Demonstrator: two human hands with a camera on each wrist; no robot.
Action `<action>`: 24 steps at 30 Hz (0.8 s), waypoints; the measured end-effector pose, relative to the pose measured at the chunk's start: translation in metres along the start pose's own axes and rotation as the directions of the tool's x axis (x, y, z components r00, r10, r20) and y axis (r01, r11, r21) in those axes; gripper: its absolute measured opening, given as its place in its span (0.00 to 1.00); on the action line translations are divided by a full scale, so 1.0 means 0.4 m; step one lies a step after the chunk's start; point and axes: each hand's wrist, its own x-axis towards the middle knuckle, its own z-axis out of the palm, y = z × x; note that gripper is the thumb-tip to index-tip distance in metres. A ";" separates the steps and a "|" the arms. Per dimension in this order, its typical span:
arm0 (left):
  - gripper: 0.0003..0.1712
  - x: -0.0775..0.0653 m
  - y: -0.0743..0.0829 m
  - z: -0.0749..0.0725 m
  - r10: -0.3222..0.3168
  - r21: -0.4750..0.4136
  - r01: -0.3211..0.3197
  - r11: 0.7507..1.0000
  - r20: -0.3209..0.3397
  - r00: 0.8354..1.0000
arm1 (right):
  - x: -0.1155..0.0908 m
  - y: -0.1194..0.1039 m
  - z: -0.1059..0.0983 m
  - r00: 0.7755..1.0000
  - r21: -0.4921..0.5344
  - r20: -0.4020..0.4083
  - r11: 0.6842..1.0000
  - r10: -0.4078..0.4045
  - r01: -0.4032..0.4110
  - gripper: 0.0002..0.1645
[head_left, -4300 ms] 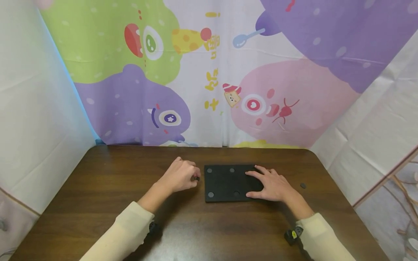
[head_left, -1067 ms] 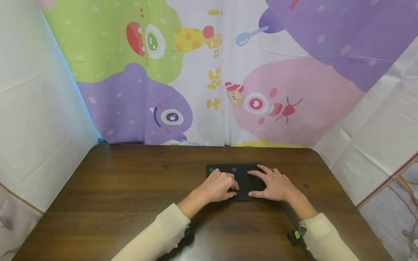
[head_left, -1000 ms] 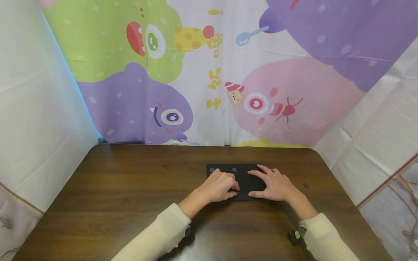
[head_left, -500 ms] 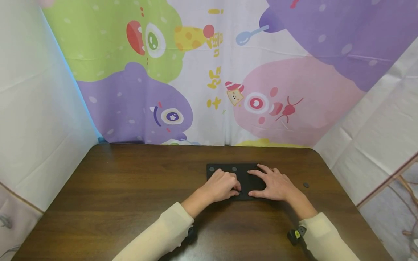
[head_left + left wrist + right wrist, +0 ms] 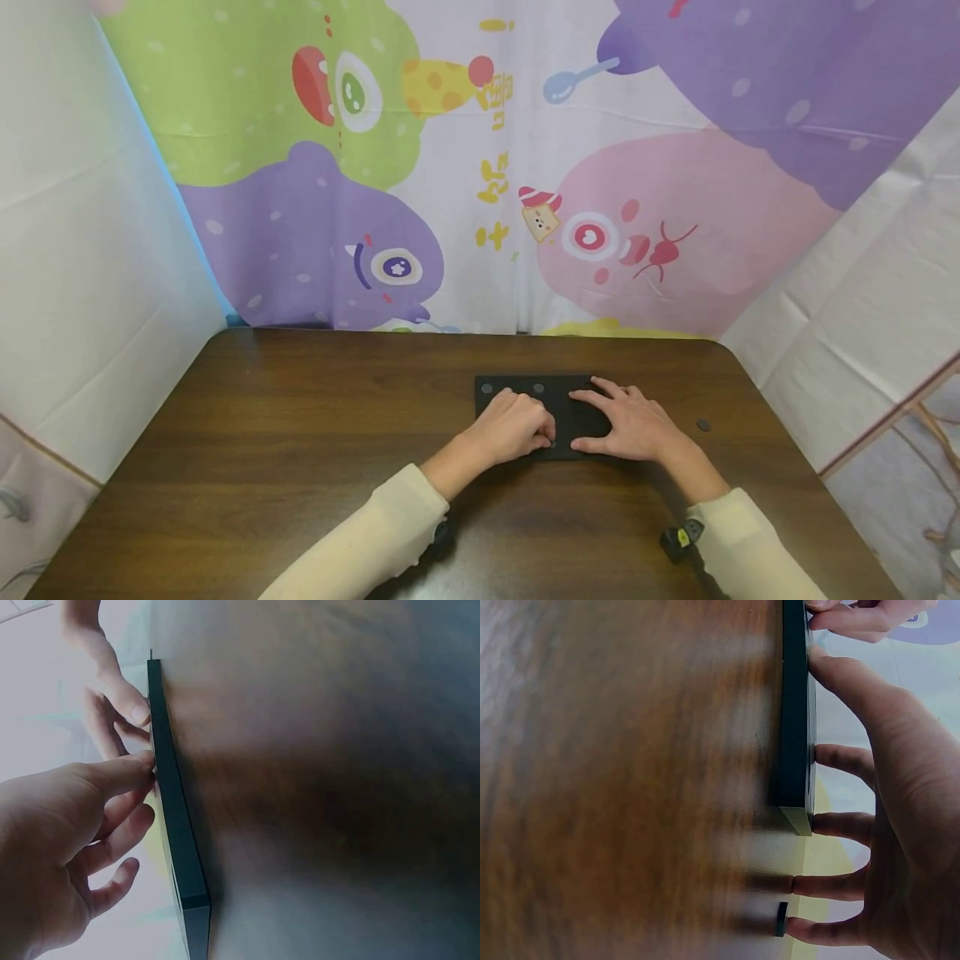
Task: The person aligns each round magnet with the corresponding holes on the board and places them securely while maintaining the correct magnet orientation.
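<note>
A flat black rectangular board (image 5: 561,412) lies on the table, with small round grey discs in its surface, including one disc (image 5: 487,388) at its far left corner and another disc (image 5: 538,388) at the far edge. My left hand (image 5: 512,427) reaches over its near left part. Thumb and curled index finger pinch a small dark disc (image 5: 553,444) right at the board's near edge; the fingers hide part of it. The left wrist view shows those fingertips against the board's top face. My right hand (image 5: 633,423) rests spread across the board's right end, thumb and fingers extended.
To the right of the right hand, a loose dark disc (image 5: 703,425) lies on the brown wooden table (image 5: 300,417). A cartoon-printed curtain (image 5: 480,292) hangs behind the table. White sheets stand at both sides.
My left hand has come from beside the board's left edge, carrying the small disc, to the near middle of the board. Lately its fingers shift slightly right. The right hand stays put.
</note>
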 end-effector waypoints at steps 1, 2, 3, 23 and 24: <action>0.03 0.002 -0.005 0.005 0.006 -0.002 -0.006 1.000 0.001 1.000 | 0.000 0.000 0.000 1.000 0.000 0.000 1.000 0.000 0.000 0.54; 0.03 0.006 -0.016 0.029 0.018 0.004 -0.018 1.000 -0.009 1.000 | 0.000 0.000 0.000 1.000 0.000 0.001 1.000 0.000 0.000 0.54; 0.02 0.007 -0.019 0.034 0.023 0.002 -0.023 1.000 -0.007 1.000 | 0.000 0.000 0.000 1.000 0.001 0.002 1.000 0.000 0.000 0.54; 0.05 -0.003 0.008 -0.031 -0.045 -0.011 0.047 0.999 0.123 0.991 | -0.003 -0.001 -0.001 1.000 0.008 0.016 1.000 0.004 -0.004 0.55; 0.05 -0.003 0.006 -0.031 -0.044 -0.009 0.046 0.999 0.124 0.991 | -0.002 -0.002 -0.001 1.000 0.010 0.019 1.000 0.004 -0.005 0.55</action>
